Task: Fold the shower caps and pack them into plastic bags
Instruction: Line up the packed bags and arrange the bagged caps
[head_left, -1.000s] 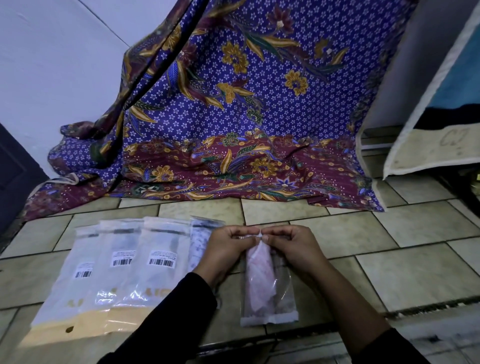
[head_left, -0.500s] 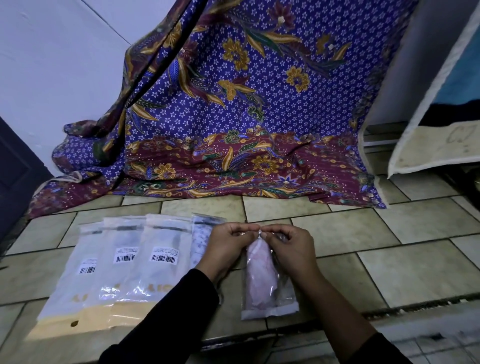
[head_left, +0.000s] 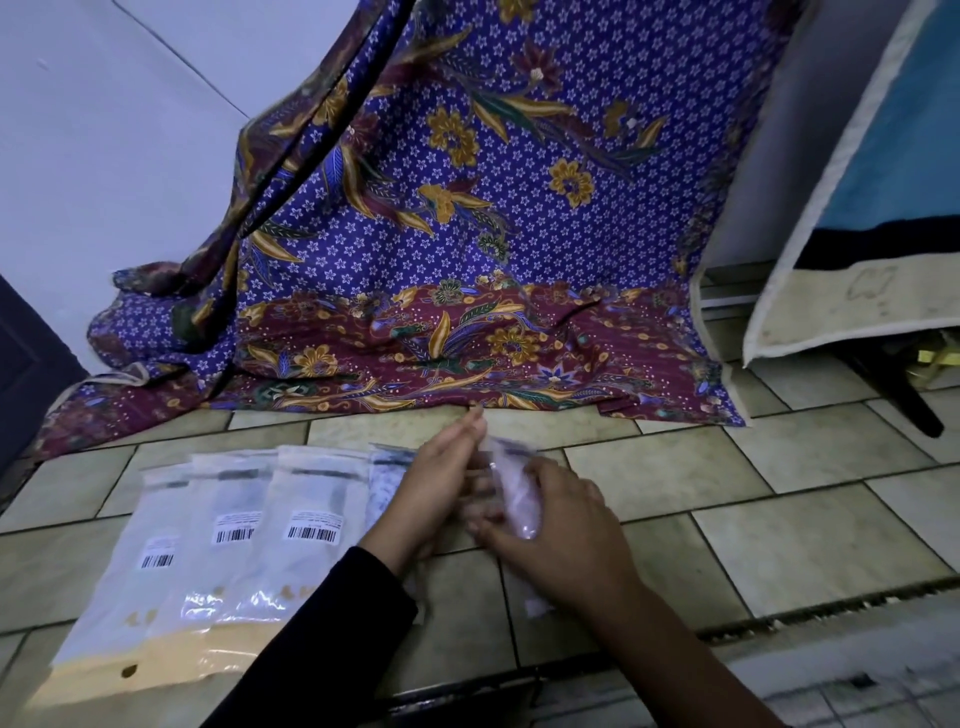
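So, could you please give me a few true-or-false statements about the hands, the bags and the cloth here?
1. Both hands, left and right, are on the pink bag. True.
2. The barcoded bags lie to the right of the hands. False: they lie to the left, overlapping in a row.
3. The cloth is plain white. False: it is purple and maroon with flowers.
4. The floor is tiled. True.
5. The left arm is bare. False: it wears a dark sleeve.
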